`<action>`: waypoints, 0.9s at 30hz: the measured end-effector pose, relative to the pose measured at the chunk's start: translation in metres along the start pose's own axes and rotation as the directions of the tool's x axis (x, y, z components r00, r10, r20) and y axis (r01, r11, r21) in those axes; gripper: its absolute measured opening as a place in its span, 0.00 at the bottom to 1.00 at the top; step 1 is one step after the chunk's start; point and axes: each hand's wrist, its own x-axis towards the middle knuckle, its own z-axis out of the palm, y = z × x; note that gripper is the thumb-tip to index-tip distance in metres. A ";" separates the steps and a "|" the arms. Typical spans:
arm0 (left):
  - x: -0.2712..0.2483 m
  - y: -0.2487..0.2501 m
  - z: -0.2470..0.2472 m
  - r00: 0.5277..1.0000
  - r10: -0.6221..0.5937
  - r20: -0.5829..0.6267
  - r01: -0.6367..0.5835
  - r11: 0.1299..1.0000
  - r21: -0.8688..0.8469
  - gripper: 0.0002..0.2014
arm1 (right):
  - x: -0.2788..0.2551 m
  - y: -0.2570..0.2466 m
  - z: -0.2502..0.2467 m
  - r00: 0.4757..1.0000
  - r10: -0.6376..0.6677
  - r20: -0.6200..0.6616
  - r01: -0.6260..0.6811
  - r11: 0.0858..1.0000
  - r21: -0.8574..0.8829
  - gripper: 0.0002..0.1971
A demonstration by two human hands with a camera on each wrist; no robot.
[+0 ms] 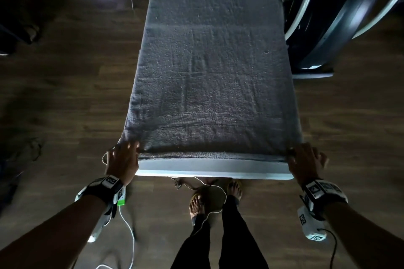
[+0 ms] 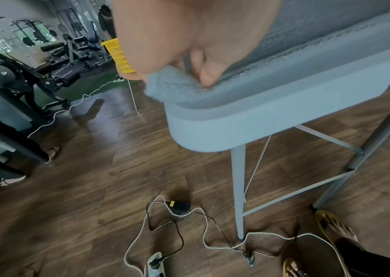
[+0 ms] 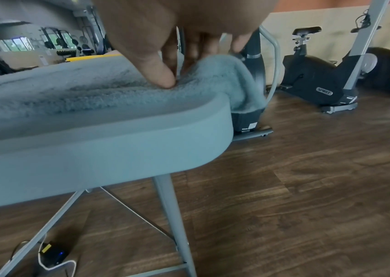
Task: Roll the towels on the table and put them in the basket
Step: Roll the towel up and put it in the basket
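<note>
**Two hands on the near corners, roll not yet begun**

Both of your hands are at the near end of the folding table point(image 1: 214, 169), one at each corner of the grey towel point(image 1: 214, 67). Your left hand point(image 1: 122, 159) has its fingers curled over the near-left corner; the left wrist view shows the thumb point(image 2: 209, 75) pressed down on the terry where it bunches at the table's rounded corner. Your right hand point(image 1: 305, 162) pinches the near-right corner between thumb point(image 3: 158, 75) and fingers, with a flap of cloth hanging over the table's right edge.

The towel lies flat along the table, running away from you and covering nearly its whole width. Its near hem sits just inside the table's near edge, and no turn of a roll shows yet, so I judge this the start of the rolling step.

The next move likely calls for folding the near hem over onto itself with both hands together, keeping the two sides level so the roll stays straight and does not cone. Bring the hanging right flap in first.

The yellow basket point(image 2: 118, 56) stands beyond the table's far end, partly hidden by your left hand.
</note>
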 end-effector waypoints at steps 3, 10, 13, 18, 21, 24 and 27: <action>-0.005 0.010 0.001 0.990 -0.127 -0.058 0.125 0.991 -0.044 0.14 | -0.006 -0.001 -0.001 0.992 -0.062 -0.108 0.071 0.994 0.082 0.06; -0.021 0.019 0.014 0.998 0.056 -0.002 -0.055 0.966 -0.253 0.20 | -0.018 0.005 0.024 0.977 -0.204 -0.068 0.212 0.963 0.165 0.15; -0.011 0.025 0.009 0.999 0.023 -0.034 -0.030 0.970 -0.241 0.12 | -0.012 0.000 0.014 0.981 -0.172 -0.086 0.184 0.972 0.149 0.12; -0.004 0.032 -0.003 0.999 -0.017 -0.027 0.010 0.972 -0.234 0.10 | -0.008 -0.006 0.011 0.992 -0.096 -0.079 0.111 0.971 0.210 0.11; -0.003 0.026 -0.008 0.996 0.079 -0.027 -0.082 0.988 -0.134 0.15 | -0.014 -0.007 0.004 0.989 -0.125 -0.080 0.135 0.982 0.133 0.13; 0.003 0.025 -0.009 0.993 0.111 0.025 -0.111 0.994 -0.013 0.13 | -0.008 -0.012 0.002 0.992 -0.123 -0.003 0.123 0.992 0.032 0.12; 0.005 0.024 -0.003 0.999 0.042 -0.027 -0.041 0.998 0.040 0.12 | -0.005 -0.017 0.007 1.000 -0.018 -0.004 0.018 1.000 -0.008 0.09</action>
